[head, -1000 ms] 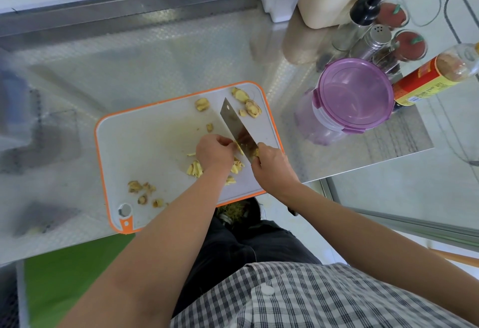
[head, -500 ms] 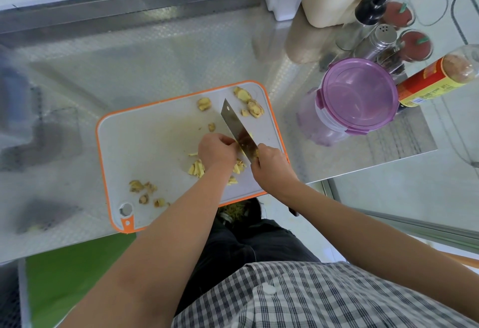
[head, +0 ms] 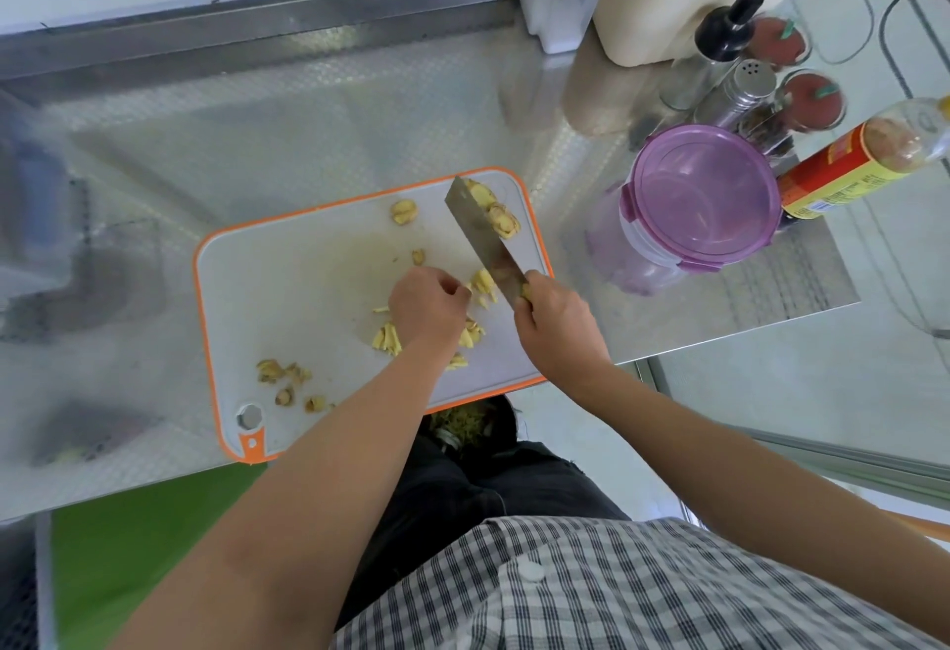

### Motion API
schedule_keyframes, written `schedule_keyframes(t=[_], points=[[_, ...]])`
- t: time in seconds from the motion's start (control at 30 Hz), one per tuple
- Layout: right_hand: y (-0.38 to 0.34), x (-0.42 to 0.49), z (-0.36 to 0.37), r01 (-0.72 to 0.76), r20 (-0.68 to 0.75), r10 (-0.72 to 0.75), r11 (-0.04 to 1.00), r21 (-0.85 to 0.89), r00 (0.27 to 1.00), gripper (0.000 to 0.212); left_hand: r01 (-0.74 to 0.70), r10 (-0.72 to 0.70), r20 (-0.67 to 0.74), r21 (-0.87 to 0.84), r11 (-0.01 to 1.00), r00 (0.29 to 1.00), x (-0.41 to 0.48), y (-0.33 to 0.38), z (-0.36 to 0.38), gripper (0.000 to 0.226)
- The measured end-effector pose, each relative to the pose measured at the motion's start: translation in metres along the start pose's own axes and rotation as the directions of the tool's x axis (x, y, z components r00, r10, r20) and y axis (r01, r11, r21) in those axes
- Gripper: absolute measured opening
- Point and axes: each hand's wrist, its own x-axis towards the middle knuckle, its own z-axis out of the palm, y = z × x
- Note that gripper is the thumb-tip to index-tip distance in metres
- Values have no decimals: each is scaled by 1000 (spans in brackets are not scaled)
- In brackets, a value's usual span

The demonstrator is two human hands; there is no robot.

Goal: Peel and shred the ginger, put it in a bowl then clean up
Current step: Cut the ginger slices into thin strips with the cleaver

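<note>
Board (head: 288,289), white with orange rim, is laid on the steel counter (head: 308,99). Peel scraps (head: 285,378) are seen at its near-left corner, well left of both grips. Left hand (head: 426,307) is curled over the ginger (head: 483,285), fingertips pinched narrow on the pale slices; more cut strips (head: 386,339) are spread just left of and under that wrist. Cleaver (head: 480,238) is gripped at the handle by the right hand (head: 558,325), fist closed, blade raised and tilted away from the grip, its edge just right of the pinched slices. Uncut ginger chunks (head: 501,220) are partly hidden beyond the blade tip, at the far-right corner. Tub (head: 694,197) with a purple lid is stood right of the knife hand, off the board.
</note>
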Motion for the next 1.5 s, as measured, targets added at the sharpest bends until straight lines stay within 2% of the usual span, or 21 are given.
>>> schedule_keyframes(t=[0.1, 0.23, 0.43, 0.53, 0.67, 0.77, 0.83, 0.9, 1.0, 1.1, 1.17, 1.27, 1.4, 1.5], points=[[9, 0, -7, -25, 15, 27, 996, -89, 1000, 13, -50, 51, -19, 28, 998, 999, -3, -3, -3, 14], [13, -8, -2, -49, 66, 63, 978, -203, 996, 8, -48, 50, -67, 30, 998, 997, -5, -14, -5, 13], [-7, -27, 14, 70, 179, -24, 965, -253, 984, 11, -64, 71, -114, 59, 996, 991, -9, -30, -6, 15], [-5, -25, 11, 46, 132, -25, 987, -157, 991, 9, -79, 84, -120, 46, 996, 989, -12, -35, -6, 14], [0, -18, 2, -33, 32, 29, 993, 117, 999, 20, -121, 126, -144, 43, 992, 981, -16, -37, -6, 14], [-2, -14, -6, -167, 53, 159, 928, 334, 986, 13, -194, 199, -153, 47, 980, 968, -24, -36, -9, 11], [-2, -14, -11, -215, 86, 197, 900, 379, 977, 12, -276, 286, -116, 93, 957, 951, -29, -36, -9, 8], [2, -16, -12, -208, 76, 194, 926, 316, 978, 11, -404, 416, -52, 153, 902, 908, -32, -36, -6, 8], [11, -23, -8, -190, 12, 193, 951, 245, 981, 19, -658, 656, 100, 249, 711, 748, -38, -33, 6, 22], [17, -29, -8, -188, -27, 200, 952, 240, 979, 18, -760, 720, 289, 416, 500, 631, -47, -26, 21, 24], [19, -32, -9, -175, -22, 185, 958, 227, 983, 18, -735, 705, 319, 533, 419, 633, -51, -24, 22, 21], [20, -34, -8, -144, -3, 148, 967, 210, 989, 22, -671, 707, 230, 598, 439, 668, -46, -35, 14, 20], [22, -32, -4, -127, -33, 133, 983, 131, 991, 31, -708, 734, 182, 487, 511, 654, -37, -52, -2, 17], [23, -30, -4, -108, -40, 106, 994, -36, 994, 18, -689, 722, 102, 413, 595, 684, -36, -51, -4, 11]])
